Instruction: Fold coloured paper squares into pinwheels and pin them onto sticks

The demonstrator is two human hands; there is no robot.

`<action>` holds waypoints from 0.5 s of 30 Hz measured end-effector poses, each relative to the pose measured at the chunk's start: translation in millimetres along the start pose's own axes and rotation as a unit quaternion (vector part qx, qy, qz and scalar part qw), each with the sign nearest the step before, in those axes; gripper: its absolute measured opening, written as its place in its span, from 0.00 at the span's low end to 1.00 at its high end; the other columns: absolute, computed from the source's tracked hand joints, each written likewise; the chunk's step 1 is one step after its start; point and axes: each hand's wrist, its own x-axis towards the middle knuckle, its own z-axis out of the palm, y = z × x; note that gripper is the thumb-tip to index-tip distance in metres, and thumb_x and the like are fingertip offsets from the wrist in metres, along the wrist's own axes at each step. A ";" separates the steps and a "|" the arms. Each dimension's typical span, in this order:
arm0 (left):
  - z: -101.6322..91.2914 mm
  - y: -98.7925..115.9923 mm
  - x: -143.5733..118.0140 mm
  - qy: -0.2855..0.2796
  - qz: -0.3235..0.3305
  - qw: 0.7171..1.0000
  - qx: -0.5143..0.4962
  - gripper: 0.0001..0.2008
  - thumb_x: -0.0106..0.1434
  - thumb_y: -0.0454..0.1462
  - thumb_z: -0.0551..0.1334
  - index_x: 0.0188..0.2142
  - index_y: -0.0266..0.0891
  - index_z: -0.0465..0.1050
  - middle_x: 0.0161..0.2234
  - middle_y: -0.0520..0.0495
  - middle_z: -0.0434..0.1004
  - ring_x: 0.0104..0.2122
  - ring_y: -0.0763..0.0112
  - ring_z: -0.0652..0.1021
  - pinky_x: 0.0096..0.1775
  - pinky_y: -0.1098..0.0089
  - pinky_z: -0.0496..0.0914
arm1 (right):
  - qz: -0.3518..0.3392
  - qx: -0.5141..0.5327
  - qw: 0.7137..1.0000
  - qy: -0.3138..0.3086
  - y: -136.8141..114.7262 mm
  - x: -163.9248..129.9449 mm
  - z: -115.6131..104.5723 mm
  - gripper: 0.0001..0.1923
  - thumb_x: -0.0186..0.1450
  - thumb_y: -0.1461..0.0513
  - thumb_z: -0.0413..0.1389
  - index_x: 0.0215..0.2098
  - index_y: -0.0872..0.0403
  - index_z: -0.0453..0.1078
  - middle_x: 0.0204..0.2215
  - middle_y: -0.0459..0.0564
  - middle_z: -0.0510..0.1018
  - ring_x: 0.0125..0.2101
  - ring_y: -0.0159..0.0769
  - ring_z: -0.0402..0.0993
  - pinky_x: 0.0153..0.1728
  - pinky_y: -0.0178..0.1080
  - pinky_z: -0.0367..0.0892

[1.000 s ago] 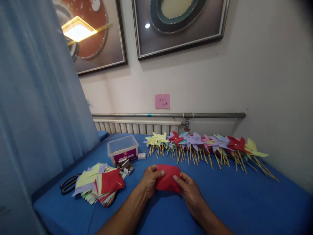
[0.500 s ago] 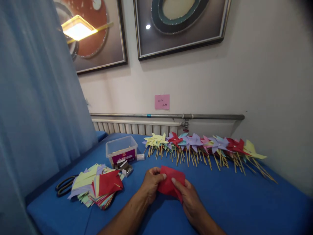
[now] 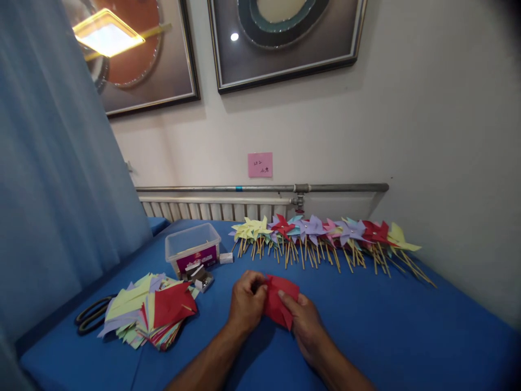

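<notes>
Above the near middle of the table I hold a red paper sheet (image 3: 280, 298) between both hands. My left hand (image 3: 247, 298) pinches its upper left corner, fingers curled, with the tips partly hidden. My right hand (image 3: 303, 320) grips the right side, thumb on top and fingers behind the paper. The sheet is bent, with a fold or slit at its lower right. To the left lies a stack of coloured paper sheets (image 3: 130, 307) with a red one on top. Beyond my hands, a row of paper pinwheels (image 3: 311, 228) on thin sticks lies along the back.
Black-handled scissors (image 3: 93, 315) lie partly under the paper at far left. A clear plastic tub (image 3: 193, 244) with sticks stands behind, near a small open box (image 3: 201, 277) and a white box (image 3: 226, 258). A blue curtain (image 3: 69, 163) hangs at left; a radiator (image 3: 215, 209) lines the wall.
My left hand has turned and curled more tightly at the sheet's upper left corner. The right hand keeps its hold. The whole view has shifted slightly.
</notes>
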 end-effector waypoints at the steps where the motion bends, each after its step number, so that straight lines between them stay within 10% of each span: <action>1: -1.5 1.9 -1.0 -0.017 0.041 0.999 0.023 0.06 0.56 0.30 0.63 0.29 0.40 0.78 0.29 0.49 0.76 0.31 0.68 0.74 0.37 0.70 0.66 | 0.003 0.008 1.000 0.009 -0.1 1.0 -0.5 0.17 0.53 0.50 0.71 0.33 0.52 0.79 0.28 0.52 0.86 0.29 0.46 0.83 0.37 0.46 0.76; 15: -7.6 3.7 -7.3 -0.101 0.182 0.964 0.164 0.16 0.66 0.30 0.56 0.39 0.43 0.83 0.45 0.38 0.79 0.42 0.60 0.78 0.46 0.65 0.70 | 0.007 0.029 1.000 -0.001 -11.4 -3.9 4.6 0.21 0.54 0.44 0.69 0.33 0.52 0.80 0.29 0.51 0.85 0.32 0.47 0.82 0.39 0.46 0.75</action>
